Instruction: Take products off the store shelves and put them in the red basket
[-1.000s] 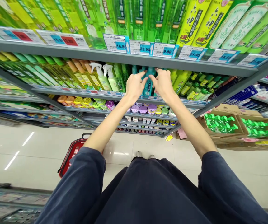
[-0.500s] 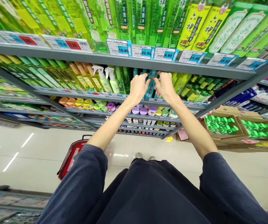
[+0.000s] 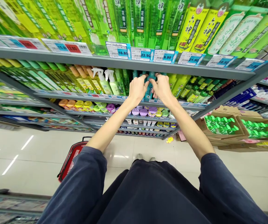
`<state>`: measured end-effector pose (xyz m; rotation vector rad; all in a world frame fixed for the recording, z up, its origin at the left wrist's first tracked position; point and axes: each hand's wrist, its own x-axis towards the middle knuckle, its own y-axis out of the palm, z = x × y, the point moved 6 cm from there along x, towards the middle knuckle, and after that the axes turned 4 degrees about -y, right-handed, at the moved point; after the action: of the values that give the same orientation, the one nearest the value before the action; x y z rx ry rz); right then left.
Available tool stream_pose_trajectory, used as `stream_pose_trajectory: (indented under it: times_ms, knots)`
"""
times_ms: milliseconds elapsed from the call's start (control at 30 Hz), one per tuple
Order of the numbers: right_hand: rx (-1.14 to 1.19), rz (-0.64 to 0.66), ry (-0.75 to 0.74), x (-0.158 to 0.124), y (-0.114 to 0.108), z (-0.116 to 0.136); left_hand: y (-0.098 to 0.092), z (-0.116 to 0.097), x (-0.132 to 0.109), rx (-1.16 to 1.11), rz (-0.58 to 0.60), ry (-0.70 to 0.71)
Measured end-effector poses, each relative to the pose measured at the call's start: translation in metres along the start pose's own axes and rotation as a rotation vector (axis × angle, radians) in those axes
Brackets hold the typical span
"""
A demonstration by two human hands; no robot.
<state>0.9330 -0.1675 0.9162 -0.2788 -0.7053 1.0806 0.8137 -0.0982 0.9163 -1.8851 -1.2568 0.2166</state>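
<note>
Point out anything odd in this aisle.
A yellow star-shaped tag lies on the floor at the foot of the shelving. It looks odd because it seems to have dropped from a shelf.

View: one head-worn camera, looking from above the person's own chest and dark top (image 3: 152,193).
Facing: forward and down, tilted toward a retail shelf unit (image 3: 115,62).
Nearness: shelf close, just beyond the left hand (image 3: 137,90) and right hand (image 3: 163,88).
Lower frame: tiled floor (image 3: 38,161).

Bright overhead light; lamp glare on tile floor (image 3: 26,142); strong fisheye bending at edges.
</note>
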Motion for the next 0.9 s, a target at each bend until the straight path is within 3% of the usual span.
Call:
stream_pose_trajectory:
  times_ms: [500,900]
  knots:
    - [-0.121,0.08,0.01,-0.001,-0.01,0.007,-0.004,-0.017,-0.006,0.195,-0.003,0.016]
    - [-0.093,0.089,0.052,-0.002,-0.016,0.01,0.003,-0.018,-0.005,0.148,-0.01,0.014]
